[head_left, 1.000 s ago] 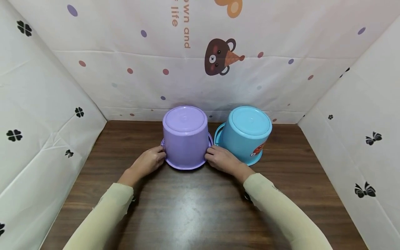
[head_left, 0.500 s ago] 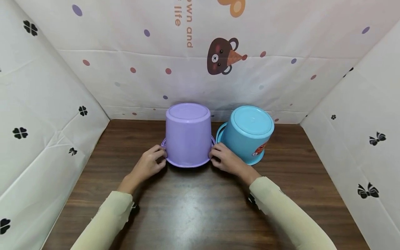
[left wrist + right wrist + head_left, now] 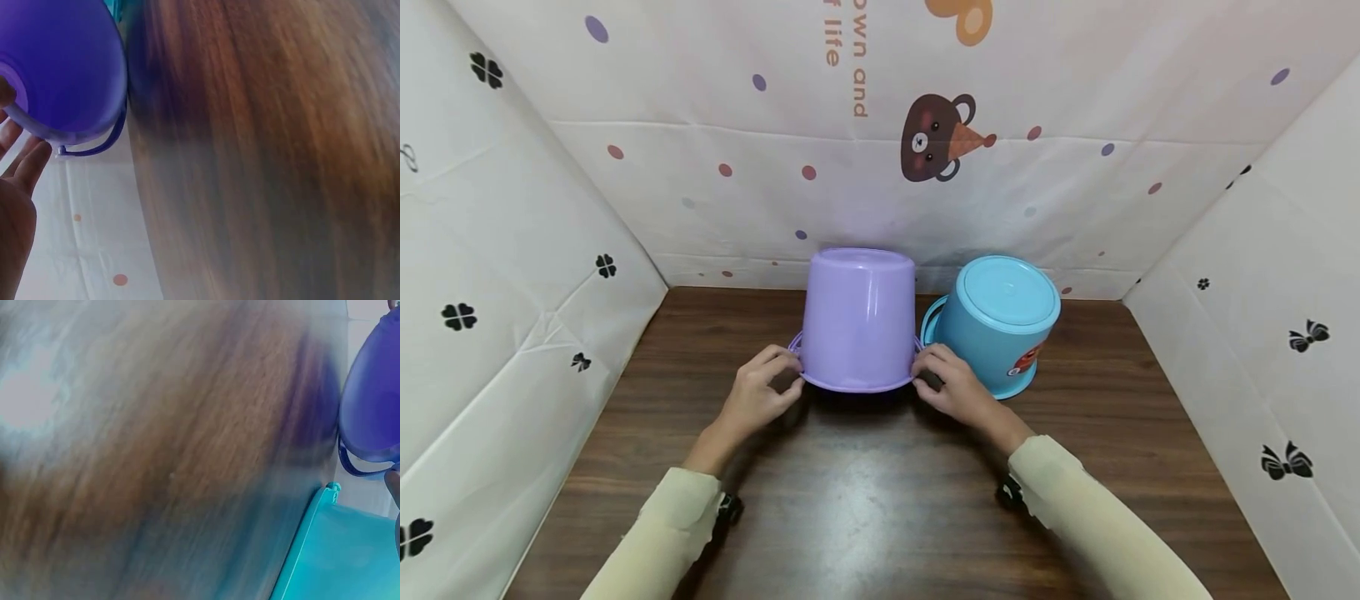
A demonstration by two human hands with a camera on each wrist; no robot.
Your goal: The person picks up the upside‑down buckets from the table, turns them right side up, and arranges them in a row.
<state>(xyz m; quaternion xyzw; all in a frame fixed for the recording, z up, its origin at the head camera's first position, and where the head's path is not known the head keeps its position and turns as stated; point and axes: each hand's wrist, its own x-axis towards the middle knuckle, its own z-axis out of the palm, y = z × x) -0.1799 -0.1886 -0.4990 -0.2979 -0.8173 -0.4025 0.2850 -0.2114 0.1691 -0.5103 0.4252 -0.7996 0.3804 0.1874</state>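
A purple bucket [image 3: 860, 321] stands bottom-up near the back wall, tilted back with its front rim raised off the table. At the left of its rim my left hand [image 3: 758, 392] pinches the edge between thumb and fingers. My right hand [image 3: 955, 387] grips the same rim on the opposite side. In the left wrist view the bucket's hollow inside [image 3: 69, 69] shows, with its purple handle [image 3: 94, 150] hanging against the rim. Only a fingertip or two of the right hand enters the right wrist view.
A turquoise bucket [image 3: 1000, 333] with a red sticker [image 3: 1026, 360] rests upside down just right of the purple one, behind my right hand. Printed white sheets [image 3: 737, 208] wall the dark wooden table [image 3: 857, 500] at the back and both sides.
The purple bucket has tipped backward, its front rim rising and its base turning toward the wall. Both hands keep hold of the rim. The turquoise bucket stays in place.
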